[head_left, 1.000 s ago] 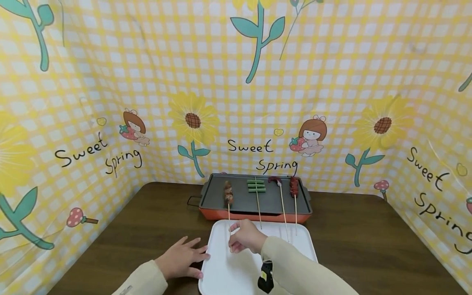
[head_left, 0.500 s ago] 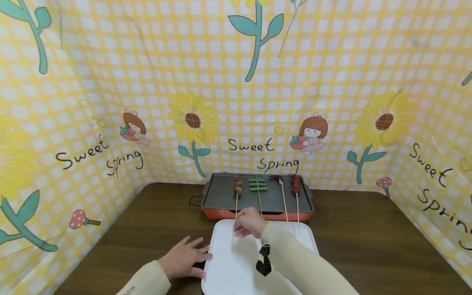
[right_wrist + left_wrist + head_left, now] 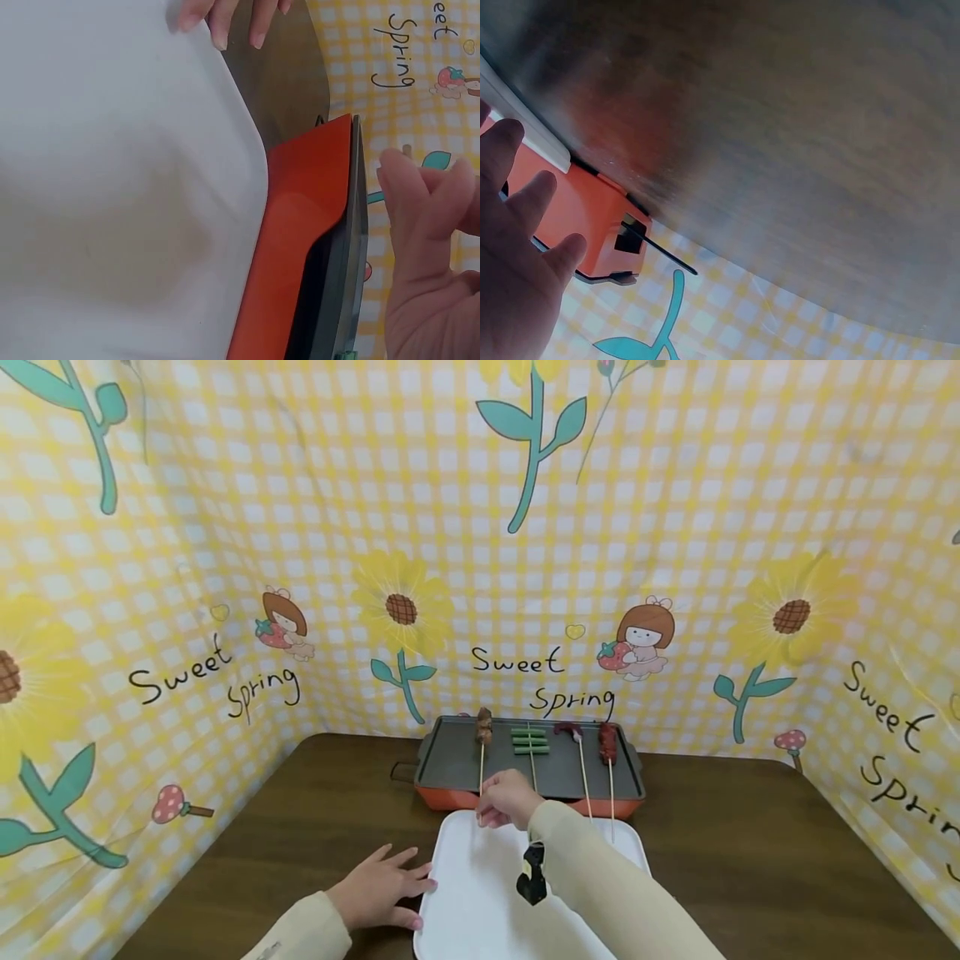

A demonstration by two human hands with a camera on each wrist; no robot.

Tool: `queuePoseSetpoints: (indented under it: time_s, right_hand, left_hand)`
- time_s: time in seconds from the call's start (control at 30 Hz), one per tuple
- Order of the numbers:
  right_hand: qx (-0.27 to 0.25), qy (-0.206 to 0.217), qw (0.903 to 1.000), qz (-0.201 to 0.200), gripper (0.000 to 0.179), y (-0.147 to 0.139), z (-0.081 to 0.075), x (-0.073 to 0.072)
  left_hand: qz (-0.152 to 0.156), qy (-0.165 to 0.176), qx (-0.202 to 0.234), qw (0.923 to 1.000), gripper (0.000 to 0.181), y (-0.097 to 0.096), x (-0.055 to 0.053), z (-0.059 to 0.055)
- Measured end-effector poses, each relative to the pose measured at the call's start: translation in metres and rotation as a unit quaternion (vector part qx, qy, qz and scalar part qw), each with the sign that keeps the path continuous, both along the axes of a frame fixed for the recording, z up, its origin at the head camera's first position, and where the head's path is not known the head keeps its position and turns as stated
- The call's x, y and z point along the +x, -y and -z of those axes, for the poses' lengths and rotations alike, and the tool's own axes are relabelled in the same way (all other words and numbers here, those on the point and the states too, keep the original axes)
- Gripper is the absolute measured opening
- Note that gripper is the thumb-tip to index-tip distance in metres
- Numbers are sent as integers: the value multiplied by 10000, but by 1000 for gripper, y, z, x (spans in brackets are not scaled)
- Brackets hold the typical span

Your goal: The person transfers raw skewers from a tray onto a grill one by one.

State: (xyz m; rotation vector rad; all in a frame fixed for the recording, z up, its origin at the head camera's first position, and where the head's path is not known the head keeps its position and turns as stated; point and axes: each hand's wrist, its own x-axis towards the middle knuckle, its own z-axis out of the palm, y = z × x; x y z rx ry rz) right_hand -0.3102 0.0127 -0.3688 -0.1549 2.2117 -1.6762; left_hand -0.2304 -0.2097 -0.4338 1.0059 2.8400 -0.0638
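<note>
My right hand (image 3: 508, 799) pinches the stick of a brown meat skewer (image 3: 483, 731), whose meat is over the left part of the grill pan (image 3: 442, 768). In the right wrist view the right hand (image 3: 431, 247) has its fingers curled beside the pan's edge; the meat is out of sight there. My left hand (image 3: 381, 887) lies with spread fingers at the left rim of a white tray (image 3: 480, 902). On the pan, from left to right, are a green vegetable skewer (image 3: 530, 742), a dark red curled skewer (image 3: 572, 732) and a red meat skewer (image 3: 607, 745).
The grill's orange base (image 3: 442, 799) stands on the dark wooden table (image 3: 735, 843), right behind the tray. A wire handle (image 3: 402, 772) sticks out at its left. A yellow checked cloth (image 3: 465, 568) hangs behind and at both sides.
My right hand has moved forward and slightly right with the brown meat skewer, from over the tray to near the pan's front edge. The left hand has stayed at the tray's rim.
</note>
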Motion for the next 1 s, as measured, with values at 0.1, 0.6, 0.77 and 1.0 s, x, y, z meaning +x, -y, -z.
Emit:
queuePoseSetpoints:
  time_s: [0.1, 0.6, 0.77, 1.0]
  right_hand:
    - [96, 30, 9999, -23, 16, 2, 5, 3]
    - [250, -41, 9997, 75, 6, 8, 6, 4]
    - [243, -11, 9997, 96, 5, 9, 7, 4]
    - [226, 26, 9996, 136, 5, 10, 7, 2]
  left_hand:
    - [-23, 139, 54, 9999, 54, 1, 3, 3]
    - [11, 83, 66, 9999, 54, 3, 0, 4]
    - [62, 48, 74, 9999, 54, 3, -1, 5]
    - [41, 36, 46, 10000, 54, 1, -1, 2]
